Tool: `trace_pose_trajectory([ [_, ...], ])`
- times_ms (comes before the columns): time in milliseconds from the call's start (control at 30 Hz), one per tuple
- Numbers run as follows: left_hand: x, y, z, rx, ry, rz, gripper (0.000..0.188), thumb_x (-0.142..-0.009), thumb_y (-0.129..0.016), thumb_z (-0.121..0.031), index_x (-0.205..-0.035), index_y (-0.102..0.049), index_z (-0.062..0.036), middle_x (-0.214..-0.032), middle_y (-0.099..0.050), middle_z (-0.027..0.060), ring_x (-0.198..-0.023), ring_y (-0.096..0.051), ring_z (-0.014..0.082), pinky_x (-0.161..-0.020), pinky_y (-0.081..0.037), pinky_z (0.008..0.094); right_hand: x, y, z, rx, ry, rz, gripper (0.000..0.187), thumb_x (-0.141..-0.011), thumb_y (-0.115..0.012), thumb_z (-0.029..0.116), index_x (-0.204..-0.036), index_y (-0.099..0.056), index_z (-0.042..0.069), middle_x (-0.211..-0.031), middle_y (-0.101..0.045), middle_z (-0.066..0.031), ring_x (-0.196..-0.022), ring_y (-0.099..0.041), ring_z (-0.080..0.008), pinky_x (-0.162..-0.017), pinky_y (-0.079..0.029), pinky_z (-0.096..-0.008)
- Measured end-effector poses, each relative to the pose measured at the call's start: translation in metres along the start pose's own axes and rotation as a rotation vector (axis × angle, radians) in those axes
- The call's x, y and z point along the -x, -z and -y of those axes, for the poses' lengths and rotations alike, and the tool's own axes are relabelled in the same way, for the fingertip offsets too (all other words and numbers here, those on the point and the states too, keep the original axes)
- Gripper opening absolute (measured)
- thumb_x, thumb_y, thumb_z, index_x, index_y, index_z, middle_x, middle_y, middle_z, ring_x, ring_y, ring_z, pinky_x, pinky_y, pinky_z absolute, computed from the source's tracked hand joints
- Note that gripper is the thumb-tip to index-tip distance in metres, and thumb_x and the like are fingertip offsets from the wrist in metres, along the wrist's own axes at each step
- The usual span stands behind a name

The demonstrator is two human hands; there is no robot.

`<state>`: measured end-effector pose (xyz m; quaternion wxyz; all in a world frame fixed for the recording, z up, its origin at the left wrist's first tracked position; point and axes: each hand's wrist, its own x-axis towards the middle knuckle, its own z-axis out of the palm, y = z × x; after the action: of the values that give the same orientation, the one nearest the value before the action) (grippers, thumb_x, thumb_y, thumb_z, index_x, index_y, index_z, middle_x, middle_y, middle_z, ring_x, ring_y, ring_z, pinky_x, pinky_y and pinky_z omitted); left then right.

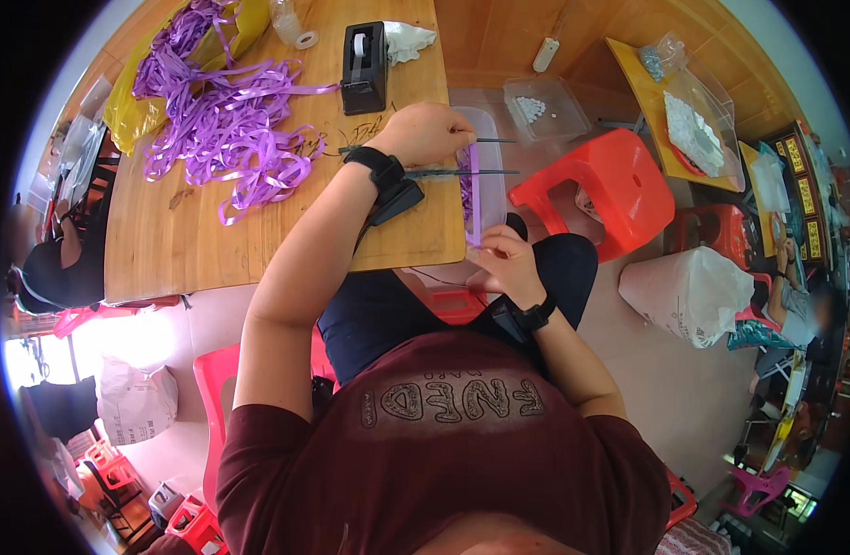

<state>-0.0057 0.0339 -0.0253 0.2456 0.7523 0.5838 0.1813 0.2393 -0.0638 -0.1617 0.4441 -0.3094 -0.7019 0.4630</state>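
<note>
My left hand [427, 132] rests at the right edge of the wooden table [193, 231], closed around thin dark wire stems [485, 172] that stick out to the right. A purple ribbon strip [475, 190] runs down from those stems to my right hand [508, 262], which pinches its lower end above my lap. Both wrists wear black bands.
A heap of purple ribbon [223, 111] and a black tape dispenser [364, 67] lie on the table. A clear plastic bin [485, 157] sits behind the stems. A red stool [599, 185], a tray of white beads [543, 108] and a white sack [693, 291] stand to the right. Other people sit at both sides.
</note>
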Motion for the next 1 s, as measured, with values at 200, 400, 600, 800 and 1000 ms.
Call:
trace_pose_trajectory([
  [200, 0.002, -0.002, 0.004, -0.027, 0.010, -0.006, 0.031, -0.094, -0.056, -0.036, -0.104, -0.075, -0.0140, -0.091, -0.074, 0.0074, -0.081, -0.070, 0.0243, -0.078, -0.054, 0.0364, 0.010, 0.007, 0.034, -0.311, -0.443, 0.202, 0.011, -0.088, -0.075, 0.006, -0.094, -0.072, -0.004, -0.088, -0.064, -0.0032, -0.075, -0.056, -0.0082, -0.066, -0.044, -0.0231],
  [400, 0.001, -0.002, 0.001, -0.035, -0.006, -0.013, 0.030, -0.095, -0.055, -0.035, -0.103, -0.075, -0.0137, -0.097, -0.074, 0.0082, -0.095, -0.067, 0.0295, -0.084, -0.053, 0.0402, 0.011, 0.011, 0.054, -0.291, -0.335, 0.246, 0.015, -0.092, -0.070, 0.005, -0.105, -0.073, -0.002, -0.097, -0.065, -0.0033, -0.075, -0.064, -0.0084, -0.063, -0.050, -0.0199],
  [600, 0.003, 0.000, 0.000, -0.030, -0.008, -0.017, 0.029, -0.096, -0.057, -0.032, -0.105, -0.073, -0.0095, -0.100, -0.072, 0.0116, -0.096, -0.067, 0.0303, -0.081, -0.052, 0.0391, -0.024, 0.035, 0.104, -0.032, -0.069, 0.307, 0.019, -0.086, -0.077, 0.008, -0.103, -0.075, -0.001, -0.077, -0.062, -0.0042, -0.070, -0.057, -0.0114, -0.062, -0.043, -0.0259],
  [800, 0.004, 0.000, -0.001, -0.026, 0.024, 0.000, 0.029, -0.094, -0.055, -0.034, -0.103, -0.074, -0.0135, -0.101, -0.073, 0.0088, -0.098, -0.067, 0.0301, -0.086, -0.052, 0.0415, -0.042, 0.020, 0.113, 0.027, 0.034, 0.412, 0.013, -0.085, -0.077, 0.007, -0.095, -0.074, -0.001, -0.069, -0.056, 0.0008, -0.065, -0.050, -0.0068, -0.057, -0.038, -0.0252],
  [1000, 0.001, -0.001, 0.001, -0.012, -0.016, -0.022, 0.028, -0.093, -0.055, -0.034, -0.101, -0.074, -0.0135, -0.099, -0.073, 0.0095, -0.097, -0.067, 0.0316, -0.084, -0.052, 0.0422, 0.010, 0.008, 0.044, -0.318, -0.698, 0.267, 0.020, -0.096, -0.069, 0.018, -0.097, -0.074, -0.001, -0.074, -0.067, -0.0007, -0.060, -0.053, -0.0030, -0.056, -0.042, -0.0197],
])
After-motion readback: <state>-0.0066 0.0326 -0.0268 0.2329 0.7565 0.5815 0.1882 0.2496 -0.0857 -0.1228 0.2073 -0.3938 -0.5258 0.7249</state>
